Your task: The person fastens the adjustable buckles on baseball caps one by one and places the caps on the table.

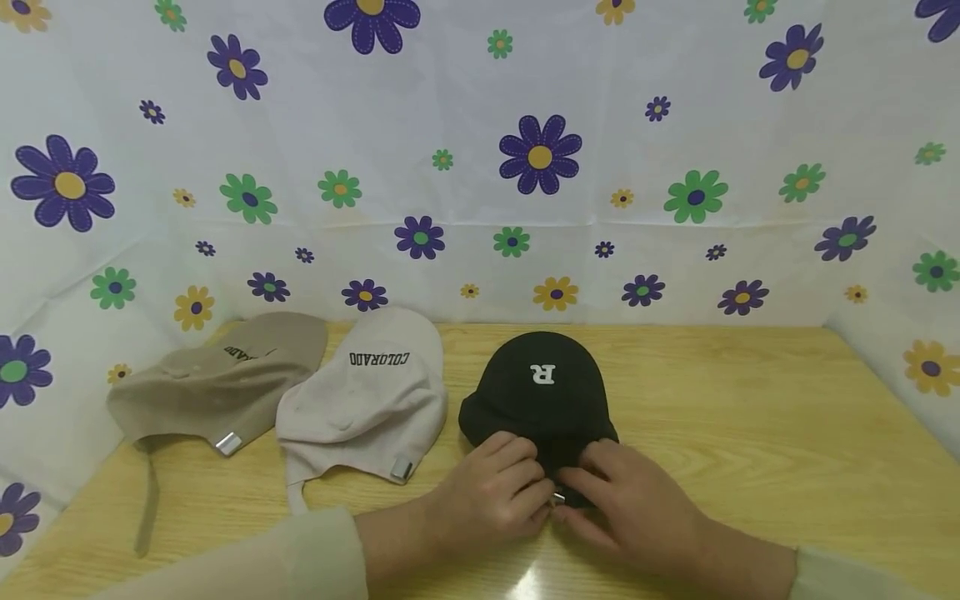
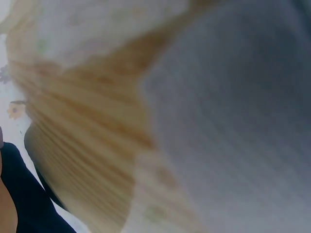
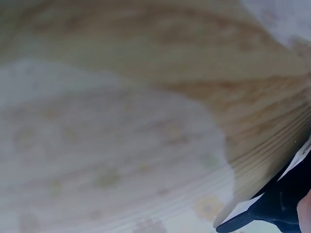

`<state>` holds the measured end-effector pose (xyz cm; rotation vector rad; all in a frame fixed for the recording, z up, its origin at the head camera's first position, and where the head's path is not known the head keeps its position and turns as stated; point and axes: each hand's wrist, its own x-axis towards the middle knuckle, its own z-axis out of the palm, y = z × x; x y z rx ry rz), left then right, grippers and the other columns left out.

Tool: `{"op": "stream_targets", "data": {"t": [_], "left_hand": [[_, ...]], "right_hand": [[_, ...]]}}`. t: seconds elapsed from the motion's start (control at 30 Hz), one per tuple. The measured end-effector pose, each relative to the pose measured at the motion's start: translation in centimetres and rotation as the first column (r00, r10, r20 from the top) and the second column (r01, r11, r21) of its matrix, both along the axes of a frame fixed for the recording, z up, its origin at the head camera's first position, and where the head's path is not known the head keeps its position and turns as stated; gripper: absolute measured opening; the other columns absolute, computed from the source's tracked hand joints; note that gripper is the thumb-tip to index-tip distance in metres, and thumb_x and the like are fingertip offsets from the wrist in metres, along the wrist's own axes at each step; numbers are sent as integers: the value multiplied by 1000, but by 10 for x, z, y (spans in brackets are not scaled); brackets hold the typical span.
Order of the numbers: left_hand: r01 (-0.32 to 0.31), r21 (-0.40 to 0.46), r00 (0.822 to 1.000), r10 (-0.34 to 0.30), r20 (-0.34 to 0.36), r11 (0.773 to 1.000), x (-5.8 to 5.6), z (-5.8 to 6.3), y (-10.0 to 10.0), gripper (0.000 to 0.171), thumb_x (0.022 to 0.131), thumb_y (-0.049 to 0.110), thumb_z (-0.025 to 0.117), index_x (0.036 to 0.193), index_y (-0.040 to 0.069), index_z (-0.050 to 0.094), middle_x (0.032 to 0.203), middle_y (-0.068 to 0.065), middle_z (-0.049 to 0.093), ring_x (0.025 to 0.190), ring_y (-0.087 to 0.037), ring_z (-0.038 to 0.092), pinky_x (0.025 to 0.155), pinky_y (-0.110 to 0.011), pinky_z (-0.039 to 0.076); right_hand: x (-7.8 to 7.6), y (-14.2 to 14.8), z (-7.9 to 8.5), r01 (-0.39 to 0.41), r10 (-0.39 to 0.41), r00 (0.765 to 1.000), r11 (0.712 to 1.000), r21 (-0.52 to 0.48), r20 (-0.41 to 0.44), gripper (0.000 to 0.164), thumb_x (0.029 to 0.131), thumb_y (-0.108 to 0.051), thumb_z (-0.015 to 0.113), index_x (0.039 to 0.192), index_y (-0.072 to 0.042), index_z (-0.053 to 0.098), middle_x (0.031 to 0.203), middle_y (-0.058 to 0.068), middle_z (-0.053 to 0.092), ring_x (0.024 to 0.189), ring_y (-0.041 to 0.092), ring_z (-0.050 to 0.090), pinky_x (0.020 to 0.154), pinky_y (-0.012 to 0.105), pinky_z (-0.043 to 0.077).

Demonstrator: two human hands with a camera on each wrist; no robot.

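A black baseball cap (image 1: pixel 555 375) with a white letter R on its front lies upside-down to me on the table, its back strap side toward me. Both hands are at that near edge. My left hand (image 1: pixel 498 487) curls its fingers and pinches the strap beside a small metal buckle (image 1: pixel 558 498). From the other side, my right hand (image 1: pixel 637 504) pinches the strap at the buckle between thumb and fingers. Most of the strap is hidden behind the fingers. In the wrist views only dark parts of the cap (image 2: pixel 29 194) show at the edge; much else is blurred.
To the left lie a pale pinkish cap (image 1: pixel 367 400) and a brown cap (image 1: pixel 225 375), both lettered, with metal buckles and loose straps. The wooden table (image 1: pixel 750 417) meets a flower-printed white cloth (image 1: pixel 450 100) at the back and sides.
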<state>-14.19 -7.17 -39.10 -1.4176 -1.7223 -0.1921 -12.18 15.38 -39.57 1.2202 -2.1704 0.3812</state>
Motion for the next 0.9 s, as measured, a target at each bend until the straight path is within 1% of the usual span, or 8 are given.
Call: {"op": "stream_targets", "data": {"t": [0.1,0.2,0.37,0.5,0.6,0.73,0.9], "left_hand": [[3,-2,1000,-3,-4,1000,0,0,-1,11,84,16,62,82,11,71,77,3,64,83,-17,61,82,-31,50],[6,-4,1000,-6,-4,1000,1,-1,-1,9,84,16,63,81,12,71,76,3,63,83,-17,61,82,-31,50],[-3,-11,1000,3,-9,1000,1,-1,-1,8,84,18,66,81,12,71,77,3,64,83,-16,60,82,-30,49],[-3,-17,1000,2,-22,1000,0,-1,-2,8,84,18,67,82,12,71,77,3,64,83,-17,61,82,-31,50],[3,-12,999,-4,-37,1000,-1,0,-1,8,84,18,66,81,12,70,77,2,63,83,-17,61,82,-32,50],[6,-10,998,-7,-55,1000,-2,1,1,9,85,18,64,80,12,70,76,2,63,83,-17,61,81,-31,50],[-7,-23,999,6,-49,1000,-1,0,3,12,87,17,61,79,12,69,76,3,62,81,-17,60,79,-30,49]], "right_hand": [[-1,-2,1,-14,14,1000,1000,-1,-9,33,99,-42,55,95,-13,71,90,-1,50,77,12,42,69,24,40],[-1,-3,0,-11,11,1000,1000,1,-27,33,99,-42,54,93,-14,70,92,-1,51,81,14,43,70,27,38],[0,-4,-1,10,-10,1000,1000,7,-25,32,101,-43,51,94,-16,68,95,-3,53,84,15,44,71,28,33],[1,-5,-2,32,-32,999,999,24,-25,32,102,-43,48,96,-17,66,99,-2,54,90,17,46,74,30,35],[1,-6,-3,56,-54,997,998,39,-48,34,103,-43,45,97,-17,66,101,-2,59,96,19,50,78,34,38],[3,-7,-3,98,-92,991,993,60,-92,39,104,-43,38,97,-15,64,97,-5,62,98,19,53,82,40,39],[5,-7,-3,131,-123,988,988,86,-93,43,105,-43,31,94,-15,61,92,-5,60,95,18,52,81,41,38]]}}
